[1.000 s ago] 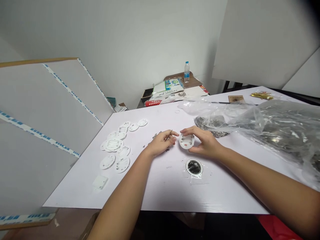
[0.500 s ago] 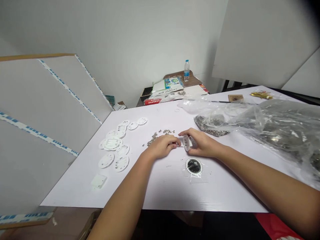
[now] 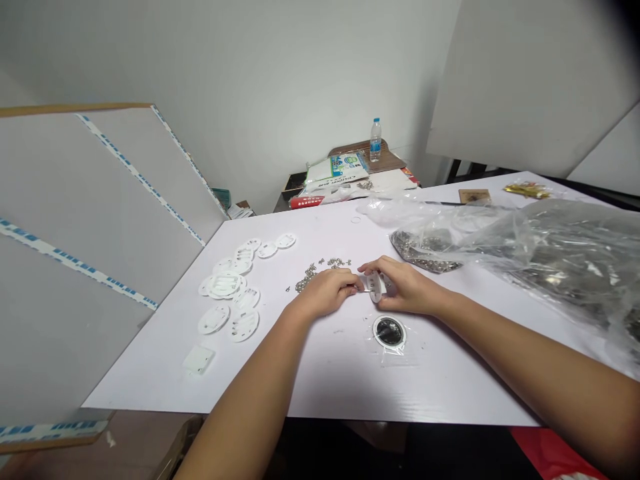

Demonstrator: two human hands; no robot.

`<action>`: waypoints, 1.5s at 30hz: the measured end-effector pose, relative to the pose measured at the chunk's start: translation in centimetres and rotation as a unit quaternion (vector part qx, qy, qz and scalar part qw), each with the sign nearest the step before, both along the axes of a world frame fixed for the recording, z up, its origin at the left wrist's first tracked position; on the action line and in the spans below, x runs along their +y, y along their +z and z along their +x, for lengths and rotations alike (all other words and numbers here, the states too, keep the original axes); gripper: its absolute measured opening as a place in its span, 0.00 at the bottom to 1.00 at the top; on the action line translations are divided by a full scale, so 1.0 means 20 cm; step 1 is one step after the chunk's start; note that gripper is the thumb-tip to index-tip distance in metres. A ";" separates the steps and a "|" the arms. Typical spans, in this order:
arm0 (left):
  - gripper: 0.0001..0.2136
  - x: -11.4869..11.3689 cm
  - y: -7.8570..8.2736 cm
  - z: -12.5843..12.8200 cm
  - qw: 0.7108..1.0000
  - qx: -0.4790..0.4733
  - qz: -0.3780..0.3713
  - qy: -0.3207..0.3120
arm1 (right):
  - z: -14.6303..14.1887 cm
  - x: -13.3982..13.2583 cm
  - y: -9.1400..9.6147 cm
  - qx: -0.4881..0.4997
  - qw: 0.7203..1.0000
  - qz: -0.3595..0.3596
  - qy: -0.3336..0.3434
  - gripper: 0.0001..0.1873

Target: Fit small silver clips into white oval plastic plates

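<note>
My right hand (image 3: 406, 285) grips a round white plastic disc (image 3: 375, 287) by its edge, tilted upright above the table, its slotted face turned to the left. Close against that face, my left hand (image 3: 332, 291) has its fingers pinched together. A thin, pale piece shows between those fingertips and the disc, too small to name. Behind my left hand lies a loose pile of small shiny metal pieces (image 3: 306, 275). Nearer to me, a black round part with a white rim (image 3: 390, 332) rests on a clear plastic bag.
Several white slotted discs (image 3: 244, 326) lie at the left, some overlapping, with a white square case (image 3: 199, 359) in front. Clear bags of metal pieces (image 3: 430, 251) cover the right side. A water bottle (image 3: 375, 141) stands behind the table (image 3: 320, 393); a panel (image 3: 60, 200) borders the left.
The whole view has shifted very slightly. Both hands keep the same hold at the disc, with hardly any visible motion.
</note>
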State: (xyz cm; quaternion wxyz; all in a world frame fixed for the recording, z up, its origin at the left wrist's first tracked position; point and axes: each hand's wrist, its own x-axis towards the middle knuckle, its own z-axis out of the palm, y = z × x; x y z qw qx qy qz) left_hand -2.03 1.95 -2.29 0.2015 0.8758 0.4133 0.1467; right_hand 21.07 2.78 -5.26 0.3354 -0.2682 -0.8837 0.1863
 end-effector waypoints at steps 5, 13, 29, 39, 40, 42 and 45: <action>0.09 0.00 0.00 0.00 1.000 0.012 0.013 0.011 | 0.00 0.00 0.00 0.006 1.000 -0.010 0.006 0.27; 0.10 -0.01 -0.01 0.02 0.996 0.075 0.045 0.009 | -0.01 0.00 0.01 0.018 0.999 -0.033 0.003 0.17; 0.16 -0.04 0.02 0.00 0.990 0.119 0.073 0.008 | 0.00 0.00 0.01 0.008 0.999 -0.037 -0.016 0.20; 0.18 -0.03 0.01 0.01 0.990 0.122 0.071 0.001 | 0.00 0.00 0.02 0.006 0.999 -0.037 -0.013 0.26; 0.18 -0.03 0.01 0.01 0.990 0.119 0.071 0.002 | 0.00 0.00 0.02 0.006 0.999 -0.036 -0.013 0.27; 0.17 -0.03 0.00 0.01 0.991 0.112 0.071 0.004 | 0.00 0.00 0.01 0.007 0.999 -0.037 -0.012 0.27; 0.17 -0.02 -0.01 0.00 0.993 0.098 0.064 0.003 | 0.00 0.00 0.01 0.008 0.999 -0.040 -0.010 0.27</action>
